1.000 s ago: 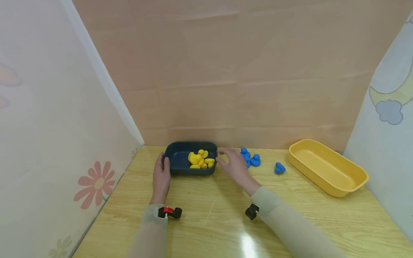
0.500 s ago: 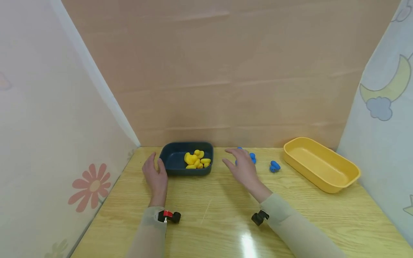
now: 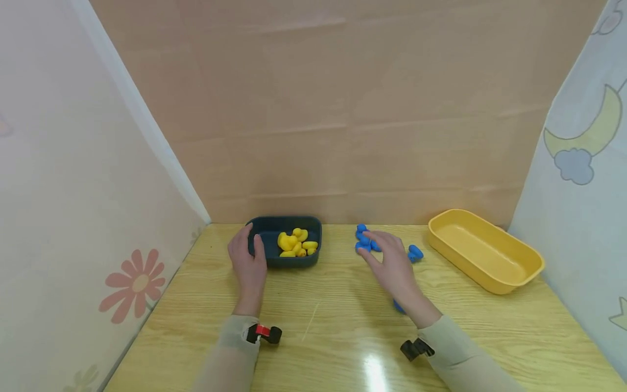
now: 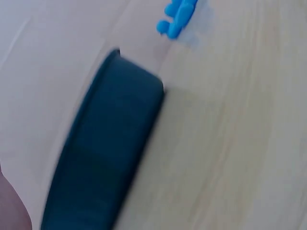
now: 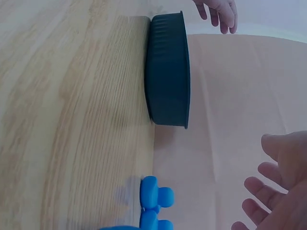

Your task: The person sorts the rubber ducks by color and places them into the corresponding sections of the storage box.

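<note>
My left hand (image 3: 249, 261) hovers at the left front corner of a dark blue tub (image 3: 289, 262), thumb and fingers apart. Whether it touches the rim is hard to tell; the right wrist view shows that hand (image 5: 220, 12) beyond the tub. Several yellow rubber ducks (image 3: 289, 241) lie inside, toward the tub's right side. Over the table, my right hand (image 3: 394, 267) holds nothing, its fingers spread beside a cluster of blue rubber ducks (image 3: 361, 237). Another blue duck (image 3: 415, 253) lies just right of that hand, and one more (image 3: 399, 306) is partly covered by the wrist.
A yellow tub (image 3: 485, 256) stands at the back right of the wooden table (image 3: 313, 326), with nothing in it. Brown paper (image 3: 313, 109) forms the back wall. Patterned white panels close off the left (image 3: 88, 190) and right (image 3: 578, 218) sides.
My right hand has moved right, from the dark tub's end to the blue ducks. My left hand let go of the tub, drew back left, then came back toward it. The view shifted slightly.
</note>
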Demonstrator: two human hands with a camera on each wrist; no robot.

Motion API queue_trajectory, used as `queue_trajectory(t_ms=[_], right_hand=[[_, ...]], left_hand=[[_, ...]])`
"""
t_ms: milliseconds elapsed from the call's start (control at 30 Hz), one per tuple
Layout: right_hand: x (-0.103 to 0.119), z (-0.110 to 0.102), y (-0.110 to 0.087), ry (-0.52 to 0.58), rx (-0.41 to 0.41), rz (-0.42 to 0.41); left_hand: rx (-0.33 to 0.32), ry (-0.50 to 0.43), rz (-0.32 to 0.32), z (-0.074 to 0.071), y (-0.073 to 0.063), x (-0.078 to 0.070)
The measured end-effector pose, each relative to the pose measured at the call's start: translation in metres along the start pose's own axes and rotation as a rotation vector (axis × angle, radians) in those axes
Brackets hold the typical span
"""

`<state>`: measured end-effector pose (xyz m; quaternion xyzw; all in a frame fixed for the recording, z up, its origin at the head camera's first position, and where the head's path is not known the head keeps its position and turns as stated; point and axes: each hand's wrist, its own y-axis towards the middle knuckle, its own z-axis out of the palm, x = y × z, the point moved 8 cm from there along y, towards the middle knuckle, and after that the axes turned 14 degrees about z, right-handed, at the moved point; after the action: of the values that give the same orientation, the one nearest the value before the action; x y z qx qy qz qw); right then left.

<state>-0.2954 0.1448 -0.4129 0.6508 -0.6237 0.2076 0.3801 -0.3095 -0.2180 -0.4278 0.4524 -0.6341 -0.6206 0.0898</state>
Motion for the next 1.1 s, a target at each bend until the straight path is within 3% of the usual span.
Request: queue_trajectory(t_ms=[233, 433, 700, 1100], right_hand=[[-0.013, -0.022, -0.013, 0.027, -0.058, -0.008], [-0.027, -0.041, -0.025, 0.025, -0.093, 0.009], [-0.054, -0.074, -0.039, 0.005, -0.137, 0.078], [-0.101, -0.119, -0.051, 0.013, -0.218, 0.153]], left_hand=[[0.059, -0.064, 0.025, 0.019, 0.004, -0.036], [0.140, -0.128, 0.067, 0.039, -0.005, -0.062], [0.180, -0.187, 0.193, 0.062, -0.014, -0.100], [0.260, -0.221, 0.263, 0.092, -0.031, -0.146]])
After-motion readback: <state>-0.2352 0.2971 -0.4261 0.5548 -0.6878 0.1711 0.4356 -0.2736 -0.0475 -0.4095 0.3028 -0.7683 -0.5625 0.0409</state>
